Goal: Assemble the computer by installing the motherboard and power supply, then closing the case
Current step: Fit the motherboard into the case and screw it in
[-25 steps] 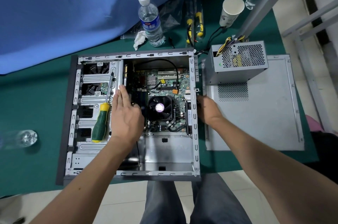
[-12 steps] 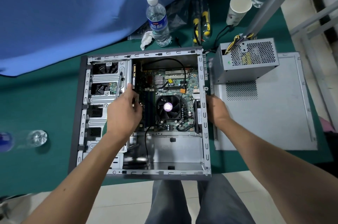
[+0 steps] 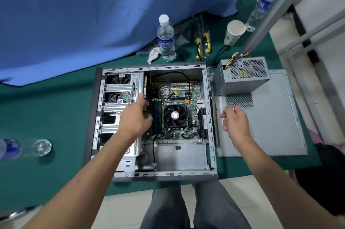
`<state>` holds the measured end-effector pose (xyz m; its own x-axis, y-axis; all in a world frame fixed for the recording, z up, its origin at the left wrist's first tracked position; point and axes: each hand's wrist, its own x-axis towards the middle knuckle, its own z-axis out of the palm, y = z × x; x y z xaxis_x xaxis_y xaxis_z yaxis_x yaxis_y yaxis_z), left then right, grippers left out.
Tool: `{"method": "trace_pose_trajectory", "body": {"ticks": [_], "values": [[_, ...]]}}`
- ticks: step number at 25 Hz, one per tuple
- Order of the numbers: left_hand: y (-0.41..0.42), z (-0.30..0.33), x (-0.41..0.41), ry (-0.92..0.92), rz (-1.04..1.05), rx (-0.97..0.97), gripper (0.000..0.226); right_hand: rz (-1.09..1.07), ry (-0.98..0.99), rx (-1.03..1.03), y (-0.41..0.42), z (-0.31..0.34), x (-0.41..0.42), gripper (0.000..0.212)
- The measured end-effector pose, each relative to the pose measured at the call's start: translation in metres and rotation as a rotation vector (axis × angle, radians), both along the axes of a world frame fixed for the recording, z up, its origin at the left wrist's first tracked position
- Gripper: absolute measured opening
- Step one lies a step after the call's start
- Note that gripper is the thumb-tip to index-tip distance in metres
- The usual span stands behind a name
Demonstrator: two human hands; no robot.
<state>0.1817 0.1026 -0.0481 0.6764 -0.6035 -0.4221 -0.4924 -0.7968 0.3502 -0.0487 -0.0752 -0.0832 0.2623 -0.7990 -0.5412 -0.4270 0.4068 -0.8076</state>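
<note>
Motherboard (image 3: 179,109): seated inside the open computer case (image 3: 211,131), CPU fan (image 3: 175,115) near its middle, black cables looping over it.
Computer case: lying on its side on the green counter (image 3: 56,113), open face up, drive bays at its left.
Power supply (image 3: 242,74): outside the case, standing on the far end of the detached side panel (image 3: 270,120), wires trailing from its top.
Side panel: flat on the counter, just right of the case.
Left hand (image 3: 137,116): arm reaching in from below; back of hand up, fingers curled around a screwdriver (image 3: 132,91) whose shaft points away over the drive bays.
Right hand (image 3: 235,121): raised above the side panel, fingers loosely bent, holding nothing, a ring on one finger.
Water bottle (image 3: 166,39): upright beyond the case.
Paper cup (image 3: 234,32): upright, behind the power supply.
</note>
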Motion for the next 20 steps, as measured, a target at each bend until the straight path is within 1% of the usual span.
{"method": "trace_pose_trajectory", "body": {"ticks": [2, 3, 5, 6, 8, 9, 11, 13, 16, 18, 20], "values": [[-0.001, 0.011, 0.0, 0.053, -0.076, 0.025, 0.044, 0.037, -0.164, 0.078, 0.011, 0.034, 0.014, 0.017], [-0.002, 0.018, -0.003, 0.059, -0.11, -0.018, 0.044, 0.09, -0.202, 0.088, 0.018, 0.048, 0.02, 0.015], [-0.004, 0.036, -0.018, 0.076, -0.156, -0.227, 0.039, 0.196, -0.253, 0.099, 0.035, 0.071, 0.03, 0.016], [-0.005, 0.045, -0.027, 0.143, -0.152, -0.35, 0.036, 0.228, -0.28, 0.117, 0.043, 0.08, 0.035, 0.015], [-0.003, 0.06, -0.045, 0.371, -0.102, -0.572, 0.028, 0.245, -0.348, 0.167, 0.057, 0.093, 0.043, 0.011], [0.001, 0.066, -0.051, 0.45, -0.073, -0.663, 0.024, 0.251, -0.382, 0.193, 0.065, 0.098, 0.046, 0.012], [0.012, 0.074, -0.057, 0.532, -0.009, -0.793, 0.02, 0.269, -0.435, 0.254, 0.078, 0.107, 0.052, 0.016], [0.026, 0.08, -0.058, 0.593, 0.037, -0.882, 0.022, 0.292, -0.472, 0.313, 0.089, 0.114, 0.056, 0.018], [0.045, 0.082, -0.055, 0.584, 0.045, -0.942, 0.023, 0.273, -0.535, 0.455, 0.106, 0.121, 0.058, 0.012], [0.052, 0.082, -0.053, 0.527, 0.036, -0.963, 0.02, 0.247, -0.56, 0.589, 0.114, 0.123, 0.054, 0.015], [0.054, 0.085, -0.053, 0.442, -0.001, -1.001, 0.017, 0.237, -0.576, 0.669, 0.115, 0.128, 0.049, 0.015]]}}
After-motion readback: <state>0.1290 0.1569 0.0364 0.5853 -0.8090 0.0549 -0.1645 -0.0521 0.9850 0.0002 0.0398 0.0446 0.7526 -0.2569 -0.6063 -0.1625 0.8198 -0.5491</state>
